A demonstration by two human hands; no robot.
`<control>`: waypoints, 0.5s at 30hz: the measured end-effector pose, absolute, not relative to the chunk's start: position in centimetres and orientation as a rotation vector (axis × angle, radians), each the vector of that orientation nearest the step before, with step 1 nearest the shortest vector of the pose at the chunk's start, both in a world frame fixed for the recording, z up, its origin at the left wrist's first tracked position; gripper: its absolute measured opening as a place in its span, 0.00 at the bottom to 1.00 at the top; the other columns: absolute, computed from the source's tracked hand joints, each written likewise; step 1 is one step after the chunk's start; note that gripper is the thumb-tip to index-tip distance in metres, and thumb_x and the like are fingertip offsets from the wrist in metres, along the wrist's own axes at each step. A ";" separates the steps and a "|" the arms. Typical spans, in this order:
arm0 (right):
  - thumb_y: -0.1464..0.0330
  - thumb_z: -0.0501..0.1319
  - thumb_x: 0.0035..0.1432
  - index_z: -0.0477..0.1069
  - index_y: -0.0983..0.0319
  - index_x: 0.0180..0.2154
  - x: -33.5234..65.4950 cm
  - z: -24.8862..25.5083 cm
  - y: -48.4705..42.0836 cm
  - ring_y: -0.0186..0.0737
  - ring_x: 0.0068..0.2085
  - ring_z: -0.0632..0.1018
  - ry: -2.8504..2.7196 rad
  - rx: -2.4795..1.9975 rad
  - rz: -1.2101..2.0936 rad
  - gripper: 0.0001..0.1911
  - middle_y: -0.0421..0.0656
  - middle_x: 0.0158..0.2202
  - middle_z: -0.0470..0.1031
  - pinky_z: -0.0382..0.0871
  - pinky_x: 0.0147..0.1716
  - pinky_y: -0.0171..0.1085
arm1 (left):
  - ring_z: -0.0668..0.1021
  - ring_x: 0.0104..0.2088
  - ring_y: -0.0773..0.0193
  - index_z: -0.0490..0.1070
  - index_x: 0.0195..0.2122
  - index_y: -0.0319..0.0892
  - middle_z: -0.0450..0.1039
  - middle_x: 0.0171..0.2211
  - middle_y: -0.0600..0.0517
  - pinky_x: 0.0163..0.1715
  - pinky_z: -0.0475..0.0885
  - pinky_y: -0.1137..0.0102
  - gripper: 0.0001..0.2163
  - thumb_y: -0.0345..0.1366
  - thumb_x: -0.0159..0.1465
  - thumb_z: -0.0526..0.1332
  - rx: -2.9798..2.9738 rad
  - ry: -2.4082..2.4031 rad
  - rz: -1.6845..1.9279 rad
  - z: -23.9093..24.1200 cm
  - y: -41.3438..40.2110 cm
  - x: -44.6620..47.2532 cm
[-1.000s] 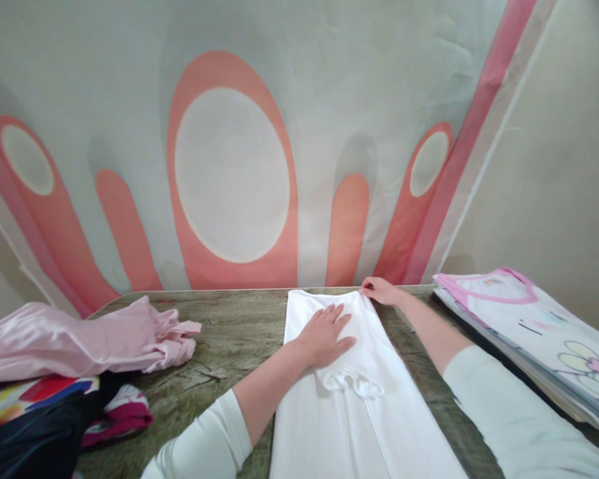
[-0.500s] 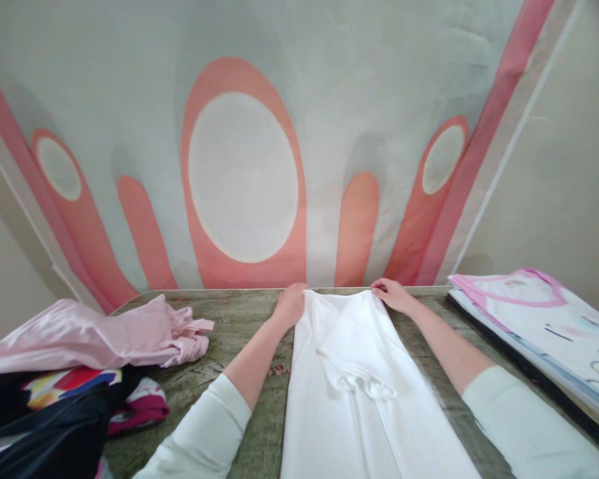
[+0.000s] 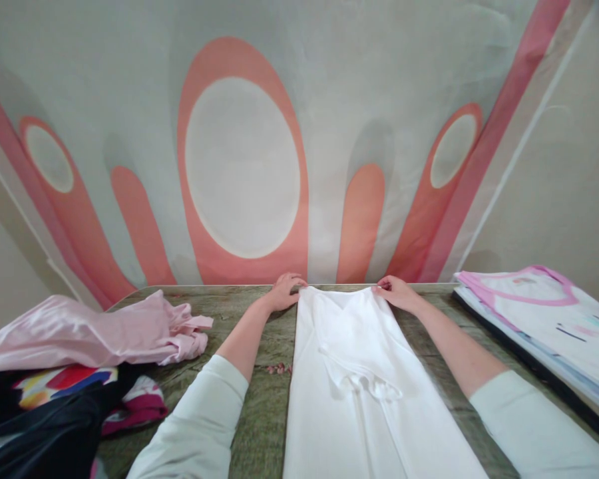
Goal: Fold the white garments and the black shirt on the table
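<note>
Shifted from the middle of the white garment [image 3: 349, 332] to its far left corner, the left hand [image 3: 282, 294] now sits opposite the right hand [image 3: 399, 294].

Its fingers are partly open with the tips at the corner, though whether they grip the fabric cannot be told; the right hand's fingers curl closed, pinching the far right corner. The garment lies lengthwise on the wood-grained table [image 3: 259, 419], between a rumpled pink garment [image 3: 100, 332] at left and a neat stack of folded clothes [image 3: 529, 316] at right.
</note>
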State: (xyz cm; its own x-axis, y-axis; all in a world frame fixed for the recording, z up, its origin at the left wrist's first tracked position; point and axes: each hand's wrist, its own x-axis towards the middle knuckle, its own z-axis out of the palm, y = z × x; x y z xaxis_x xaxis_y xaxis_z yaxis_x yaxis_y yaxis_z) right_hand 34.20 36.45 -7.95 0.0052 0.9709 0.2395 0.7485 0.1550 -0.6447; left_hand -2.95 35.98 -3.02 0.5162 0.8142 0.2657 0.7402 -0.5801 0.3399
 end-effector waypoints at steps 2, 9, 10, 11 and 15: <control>0.58 0.62 0.48 0.70 0.63 0.35 34.2 -8.0 36.5 0.37 0.30 0.74 -1.794 -1.674 0.431 0.16 0.44 0.31 0.76 0.65 0.27 0.32 | 0.62 0.55 0.58 0.72 0.40 0.47 0.64 0.52 0.51 0.56 0.54 0.61 0.15 0.28 0.51 0.59 2.549 1.377 0.555 -2.7 36.3 -2.7; 0.55 0.62 0.46 0.70 0.62 0.28 34.3 -7.8 36.6 0.38 0.27 0.73 -1.814 -1.780 0.358 0.17 0.44 0.27 0.75 0.63 0.25 0.33 | 0.68 0.49 0.57 0.72 0.33 0.44 0.70 0.42 0.51 0.54 0.58 0.63 0.09 0.31 0.48 0.61 2.493 1.439 0.568 -3.3 37.6 -2.3; 0.54 0.62 0.46 0.70 0.62 0.27 34.3 -7.8 36.6 0.38 0.27 0.73 -1.814 -1.791 0.344 0.17 0.44 0.27 0.75 0.62 0.25 0.33 | 0.68 0.49 0.57 0.72 0.32 0.44 0.71 0.41 0.51 0.53 0.58 0.63 0.08 0.32 0.49 0.61 2.491 1.442 0.572 -3.3 37.7 -2.3; 0.54 0.62 0.46 0.70 0.62 0.26 34.2 -7.7 36.6 0.38 0.27 0.73 -1.816 -1.797 0.333 0.17 0.44 0.26 0.75 0.62 0.25 0.34 | 0.68 0.48 0.57 0.72 0.31 0.44 0.71 0.41 0.51 0.53 0.59 0.64 0.07 0.33 0.50 0.61 2.494 1.434 0.575 -3.3 37.8 -2.3; 0.56 0.61 0.48 0.71 0.61 0.24 34.1 -7.4 36.2 0.39 0.29 0.74 -1.829 -1.787 0.312 0.15 0.43 0.26 0.75 0.62 0.27 0.33 | 0.67 0.50 0.60 0.73 0.32 0.46 0.71 0.43 0.53 0.54 0.57 0.67 0.06 0.38 0.55 0.60 2.528 1.339 0.576 -3.1 37.7 -2.4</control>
State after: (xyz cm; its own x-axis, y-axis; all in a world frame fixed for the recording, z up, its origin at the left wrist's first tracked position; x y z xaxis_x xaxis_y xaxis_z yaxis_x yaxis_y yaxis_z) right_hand 34.06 36.21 -7.43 0.0431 0.9732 0.2260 0.8434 0.0858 -0.5303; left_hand -2.44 37.72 -3.06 0.5069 0.8291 0.2358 0.7416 -0.5589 0.3709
